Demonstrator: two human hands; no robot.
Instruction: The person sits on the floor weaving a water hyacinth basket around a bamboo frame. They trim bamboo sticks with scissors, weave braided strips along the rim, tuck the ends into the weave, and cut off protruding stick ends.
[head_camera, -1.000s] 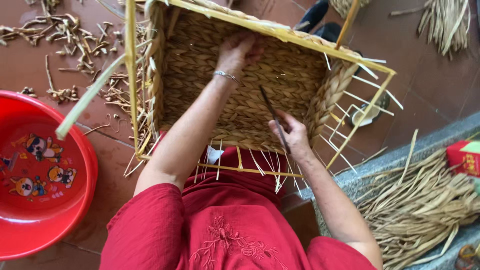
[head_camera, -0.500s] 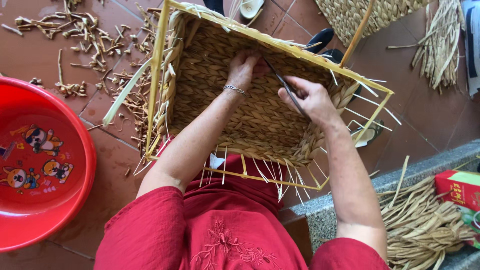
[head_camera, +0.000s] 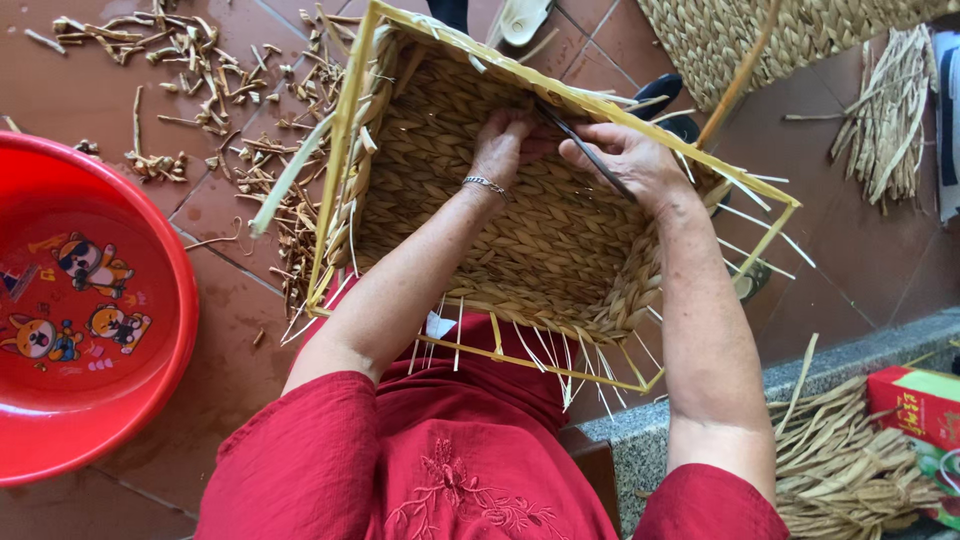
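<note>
A rectangular woven basket (head_camera: 520, 240) on a yellow wire frame rests on my lap, its opening facing me. Both hands reach inside it to the far wall. My left hand (head_camera: 505, 145), with a bracelet on the wrist, pinches the weave there. My right hand (head_camera: 630, 160) grips a thin dark pointed tool (head_camera: 585, 150), whose tip lies against the fingers of my left hand. Loose pale strands stick out from the basket's near and right edges.
A red plastic basin (head_camera: 90, 310) with cartoon pictures sits on the tiled floor at left. Cut fibre scraps (head_camera: 200, 90) litter the floor beyond it. Dried fibre bundles (head_camera: 850, 460) lie on a stone ledge at right, beside a red and green box (head_camera: 920, 400). Another woven piece (head_camera: 780, 40) lies at top right.
My right hand has carried the dark tool from the basket's near edge up to the far wall, meeting my left hand. The view has shifted, the basket now lower and more central.
</note>
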